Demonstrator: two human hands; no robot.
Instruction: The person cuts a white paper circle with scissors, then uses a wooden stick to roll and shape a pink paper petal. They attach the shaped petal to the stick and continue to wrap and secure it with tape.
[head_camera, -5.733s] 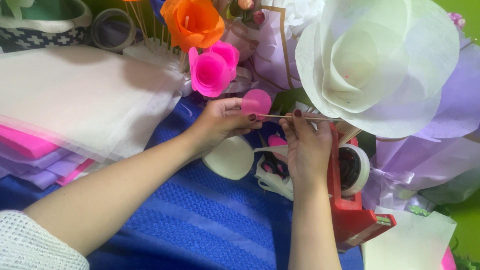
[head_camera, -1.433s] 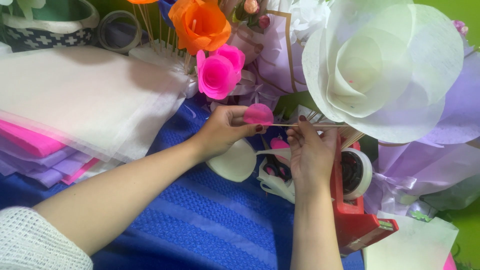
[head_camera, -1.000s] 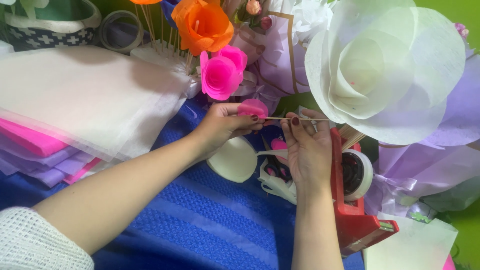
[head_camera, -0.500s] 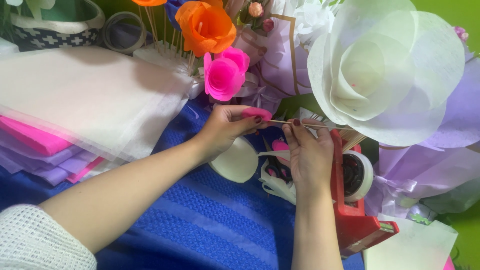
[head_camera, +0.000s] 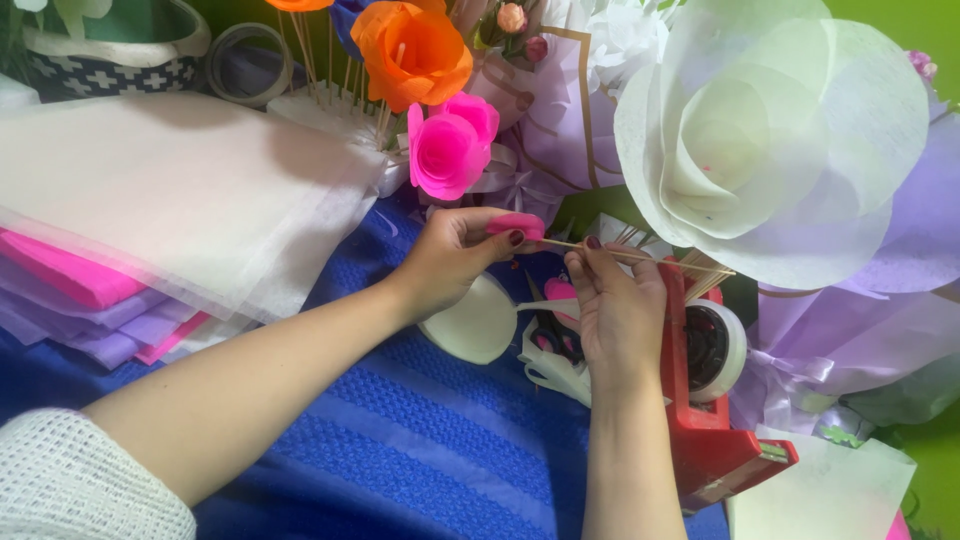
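Fingers of the left hand (head_camera: 455, 258) pinch a pink paper petal (head_camera: 516, 224) around the tip of a thin wooden stick (head_camera: 640, 257), which the right hand (head_camera: 615, 305) grips between its fingertips. Both hands work above a blue towel (head_camera: 420, 450), just beside a red tape dispenser (head_camera: 710, 400). A large white paper flower (head_camera: 775, 140) stands behind them, and stacked white and pink sheets (head_camera: 150, 220) lie to the left.

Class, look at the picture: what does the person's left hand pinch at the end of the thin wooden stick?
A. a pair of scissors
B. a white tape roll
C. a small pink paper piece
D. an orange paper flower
C: the left hand pinches a small pink paper piece at the tip of the thin wooden stick, which the right hand steadies.
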